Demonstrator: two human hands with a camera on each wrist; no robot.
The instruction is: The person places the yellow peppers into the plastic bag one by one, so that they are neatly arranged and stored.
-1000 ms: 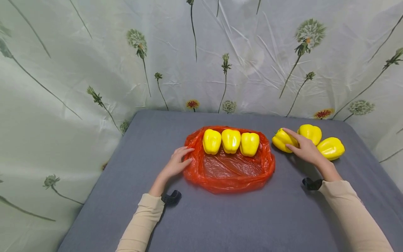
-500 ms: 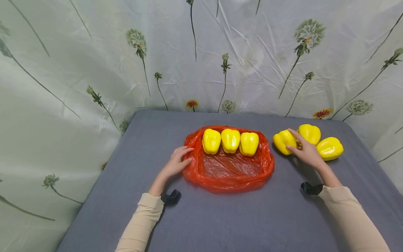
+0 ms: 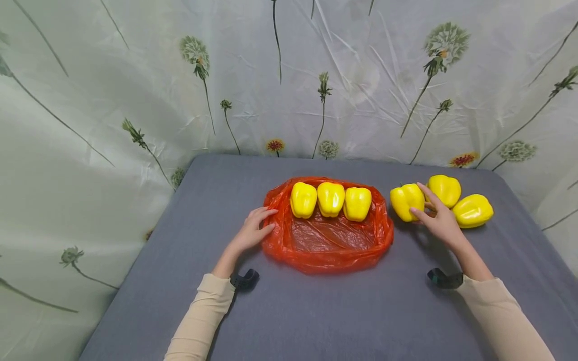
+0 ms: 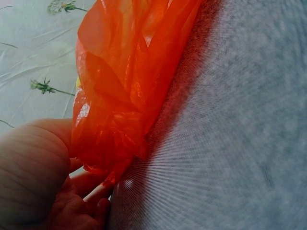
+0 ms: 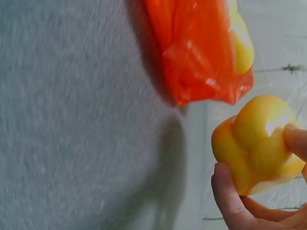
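Note:
An open red plastic bag [image 3: 340,261] lies on the grey cloth-covered table, its rim spread wide. Inside, along its far side, three yellow bell peppers stand in a row, the middle bell pepper [image 3: 331,199] between the other two. At the bag's left end, my left hand [image 3: 248,233] holds the plastic between thumb and fingers; the left wrist view shows folds of the bag [image 4: 120,96] at that thumb. To the right of the bag, my right hand [image 3: 440,223] grips another yellow bell pepper [image 3: 406,202], raised off the cloth in the right wrist view [image 5: 254,143].
Two more yellow bell peppers, a rear one [image 3: 444,190] and a front one [image 3: 472,210], lie right of my right hand. A floral curtain [image 3: 361,75] hangs behind and left of the table [image 3: 316,321]. Both wrists wear black straps.
My right hand has taken firmer hold of the bell pepper and lifted it slightly, turning it more upright. My left hand and the bag have stayed put.

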